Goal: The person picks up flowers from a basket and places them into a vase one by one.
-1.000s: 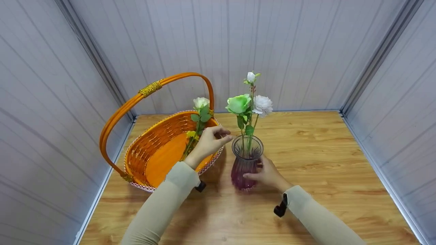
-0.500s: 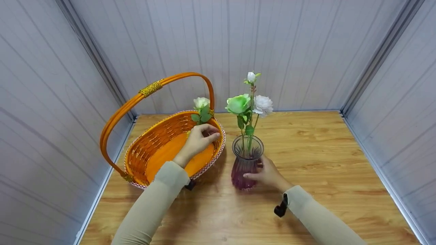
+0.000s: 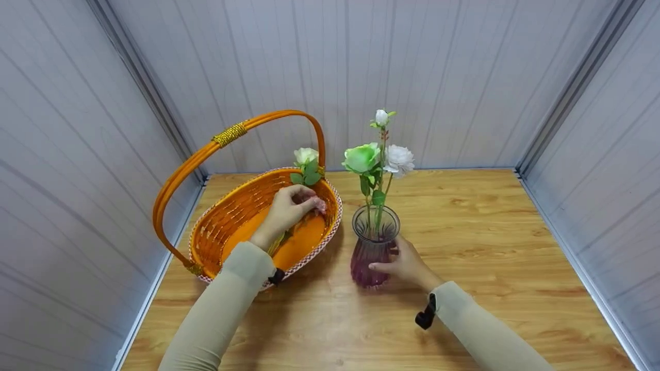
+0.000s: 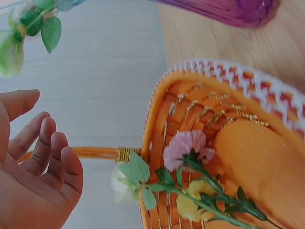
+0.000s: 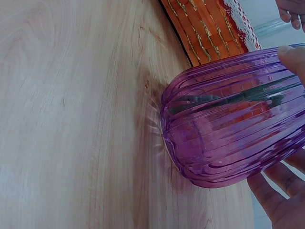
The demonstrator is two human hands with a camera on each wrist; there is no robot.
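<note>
My left hand (image 3: 282, 214) is over the right part of the orange woven basket (image 3: 245, 203). Its fingertips overlap a pink carnation (image 3: 320, 205) in the head view. The left wrist view shows the thumb and loosely bent fingers apart, with nothing between them. The pink carnation (image 4: 183, 148) lies in the basket beside a yellow flower (image 4: 190, 205) and a pale white rose (image 3: 306, 156), whose head leans over the far rim. My right hand (image 3: 407, 265) grips a purple ribbed glass vase (image 3: 362, 260) upright on the table. In it stand a green rose (image 3: 362, 157), a white flower (image 3: 398, 159) and a white bud (image 3: 381, 117).
An arched handle (image 3: 170, 190) rises over the basket, bound with gold cord (image 3: 229, 135) at the top. The wooden table (image 3: 490, 247) reaches the white panel walls (image 3: 464, 77) at the back and sides.
My left hand has moved left from near the vase's rim to over the basket, and the pink carnation shows at its fingertips. My right hand and the vase have stayed in place.
</note>
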